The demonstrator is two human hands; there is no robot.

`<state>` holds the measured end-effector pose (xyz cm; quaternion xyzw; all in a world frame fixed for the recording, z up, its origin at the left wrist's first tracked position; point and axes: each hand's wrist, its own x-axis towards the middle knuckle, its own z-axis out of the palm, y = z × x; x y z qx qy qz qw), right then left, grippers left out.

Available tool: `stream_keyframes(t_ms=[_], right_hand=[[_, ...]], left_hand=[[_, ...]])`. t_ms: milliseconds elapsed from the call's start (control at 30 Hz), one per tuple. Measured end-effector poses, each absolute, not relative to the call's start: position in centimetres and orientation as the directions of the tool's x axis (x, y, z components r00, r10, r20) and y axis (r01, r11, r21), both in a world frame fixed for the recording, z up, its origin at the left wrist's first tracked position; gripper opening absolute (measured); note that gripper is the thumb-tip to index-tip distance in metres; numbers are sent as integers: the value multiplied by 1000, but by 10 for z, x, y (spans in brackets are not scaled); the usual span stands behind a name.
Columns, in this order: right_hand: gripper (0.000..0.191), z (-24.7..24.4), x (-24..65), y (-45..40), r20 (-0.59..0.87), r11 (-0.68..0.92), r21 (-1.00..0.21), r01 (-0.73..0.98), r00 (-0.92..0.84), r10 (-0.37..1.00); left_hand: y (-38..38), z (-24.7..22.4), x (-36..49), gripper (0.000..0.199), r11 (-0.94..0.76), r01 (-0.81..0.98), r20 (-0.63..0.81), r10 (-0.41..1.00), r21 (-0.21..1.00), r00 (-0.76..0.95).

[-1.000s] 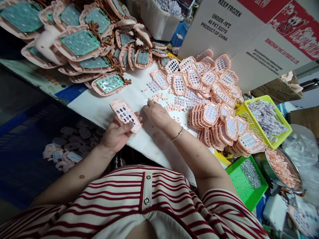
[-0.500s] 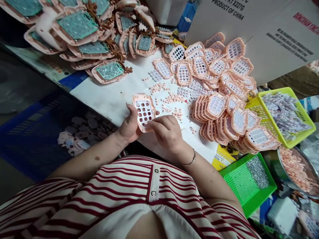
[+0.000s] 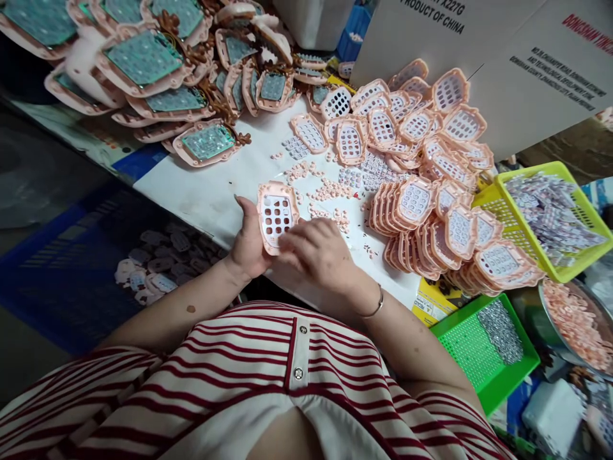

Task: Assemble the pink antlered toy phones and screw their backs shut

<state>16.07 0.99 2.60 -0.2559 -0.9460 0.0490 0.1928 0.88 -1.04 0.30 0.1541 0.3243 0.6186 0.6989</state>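
Note:
My left hand grips a pink plastic casing by its left side, thumb raised along the edge. The casing faces up, and its white inner panel has rows of holes. Over its lower right corner is my right hand, fingers bent together and slightly blurred; anything small between them is hidden. On the table just beyond lie small loose pink pieces, with pale printed key pieces behind them.
Stacked pink casings stand on the right, near a yellow basket, a green basket with metal screws, and a metal bowl. Casings with green-tinted panels pile up at left. A blue crate sits below the table edge.
The casing has turned slightly more upright in my left hand. My right hand has shifted a little, its fingers now spread further over the casing's lower right corner. The view has moved slightly.

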Motion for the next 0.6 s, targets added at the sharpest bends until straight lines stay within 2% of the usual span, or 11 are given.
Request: stream_keyframes(t_ms=[100, 167, 233, 300, 400, 467, 533, 600], right_hand=[[37, 35, 148, 65, 312, 715, -241, 657, -645, 698], [33, 38, 131, 107, 160, 608, -198, 769, -587, 794], [31, 34, 109, 146, 23, 543, -124, 831, -544, 839], [32, 27, 89, 174, -36, 472, -44, 881, -473, 880], [34, 18, 74, 196, -62, 445, 12, 896, -443, 894], [36, 18, 76, 200, -40, 434, 3, 901, -433, 900], [34, 23, 86, 195, 19, 367, -122, 922, -368, 930], [28, 31, 101, 183, 40, 249, -435, 865, -258, 965]], left_hand=[[-6, 2, -7, 74, 173, -796, -226, 973, 579, 47], [-5, 0, -15, 75, 197, -797, -249, 967, 570, 61], [-3, -2, -19, 82, 230, -797, -282, 956, 558, 78], [-1, -3, -21, 89, 270, -794, -297, 948, 545, 118], [3, -5, -22, 89, 315, -788, -289, 940, 528, 182], [4, -6, -24, 83, 326, -795, -282, 938, 512, 203], [4, -8, -27, 75, 320, -809, -270, 940, 493, 208], [2, -9, -29, 69, 297, -826, -250, 948, 479, 196]])
